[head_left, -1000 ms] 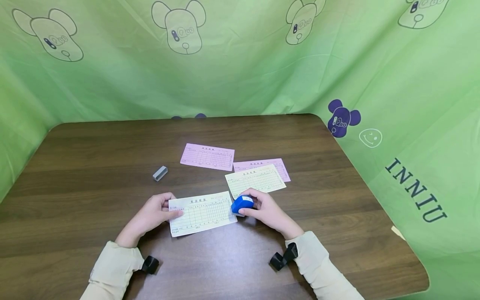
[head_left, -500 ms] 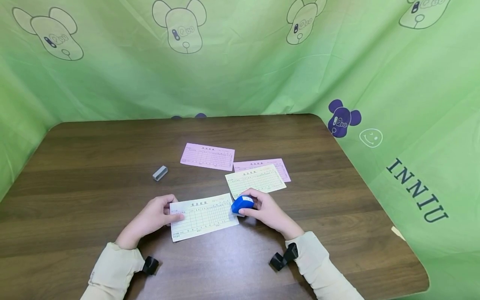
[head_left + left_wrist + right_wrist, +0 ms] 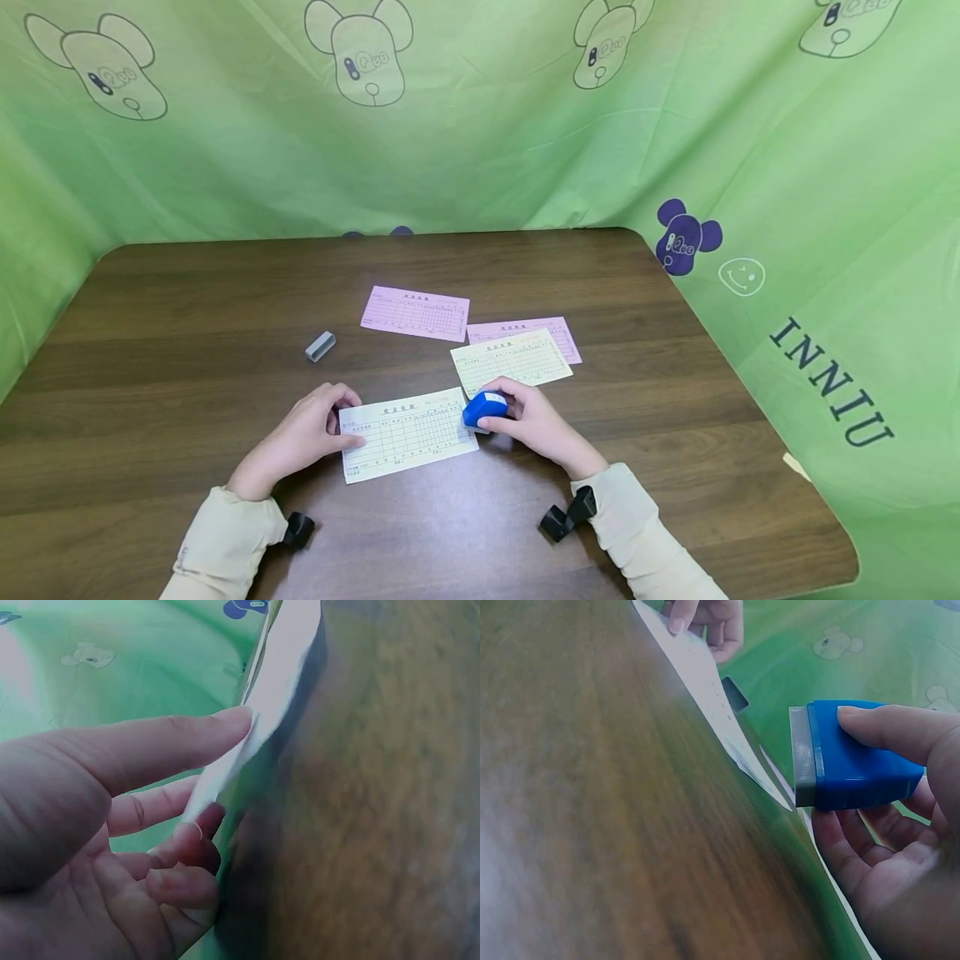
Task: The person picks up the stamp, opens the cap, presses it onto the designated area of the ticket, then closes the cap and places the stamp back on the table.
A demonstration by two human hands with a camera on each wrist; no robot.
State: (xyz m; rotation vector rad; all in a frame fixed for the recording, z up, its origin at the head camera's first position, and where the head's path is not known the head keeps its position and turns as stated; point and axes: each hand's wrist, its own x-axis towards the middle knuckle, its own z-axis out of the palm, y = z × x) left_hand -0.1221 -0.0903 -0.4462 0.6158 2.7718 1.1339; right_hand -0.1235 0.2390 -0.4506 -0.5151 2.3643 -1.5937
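A white printed form slip (image 3: 408, 435) lies in front of me, its left end raised a little off the table. My left hand (image 3: 303, 433) pinches that end, thumb on top and fingers beneath, as the left wrist view shows with the thumb (image 3: 217, 735) against the paper (image 3: 281, 667). In my right hand (image 3: 536, 421) is a blue stamp (image 3: 484, 407) with a pale grey base, gripped between thumb and fingers. The stamp (image 3: 866, 761) is held just at the slip's right end; in the right wrist view its base faces the paper's side.
Beyond the slip lies a pale yellow form (image 3: 513, 360), partly covering a pink form (image 3: 566, 337). Another pink form (image 3: 415, 314) lies farther back. A small grey block (image 3: 320, 347), perhaps the stamp's cap, sits on the brown table (image 3: 225, 317). A green curtain (image 3: 480, 158) hangs behind.
The white slip has shifted slightly toward me and to the right. My left fingers have adjusted on its left end. The right hand and the stamp have stayed still.
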